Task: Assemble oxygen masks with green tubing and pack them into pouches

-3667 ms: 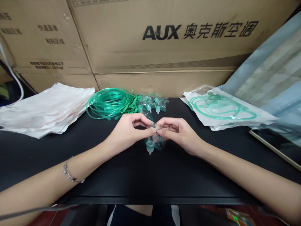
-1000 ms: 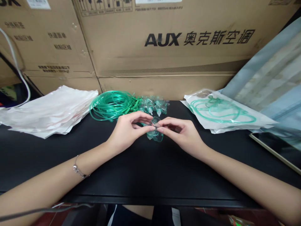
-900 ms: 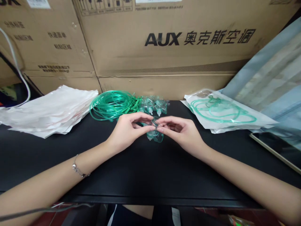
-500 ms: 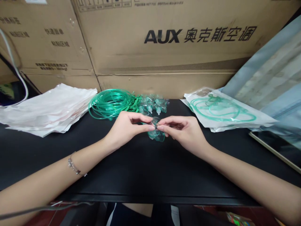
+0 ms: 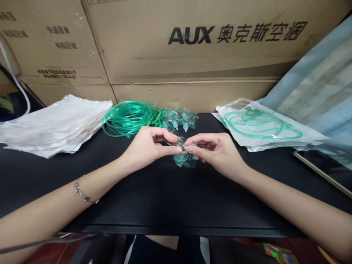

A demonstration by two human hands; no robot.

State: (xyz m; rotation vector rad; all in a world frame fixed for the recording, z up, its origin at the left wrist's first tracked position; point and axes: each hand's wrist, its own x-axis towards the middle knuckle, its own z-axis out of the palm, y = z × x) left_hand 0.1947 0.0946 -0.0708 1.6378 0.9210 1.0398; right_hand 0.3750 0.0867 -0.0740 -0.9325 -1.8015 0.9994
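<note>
A clear green oxygen mask point(image 5: 187, 161) is held just above the black table, near its middle. My left hand point(image 5: 145, 148) pinches the mask's upper part between thumb and forefinger. From the other side, my right hand point(image 5: 216, 152) pinches the same part, its fingertips almost touching the left ones. The small piece right between the fingertips is partly hidden. Behind my hands lie several more clear masks point(image 5: 187, 119) with pale connectors, beside green elastic straps point(image 5: 157, 118).
Coiled green tubing point(image 5: 125, 119) lies at the back left, next to a stack of white pouches point(image 5: 55, 124). On the right are a pouch with tubing inside point(image 5: 264, 124) and a phone point(image 5: 327, 172). A large cardboard box point(image 5: 192, 66) stands along the table's back.
The view has shifted slightly. Both hands keep their pinch on the mask, whose lower part has turned a little and shows more to the right.
</note>
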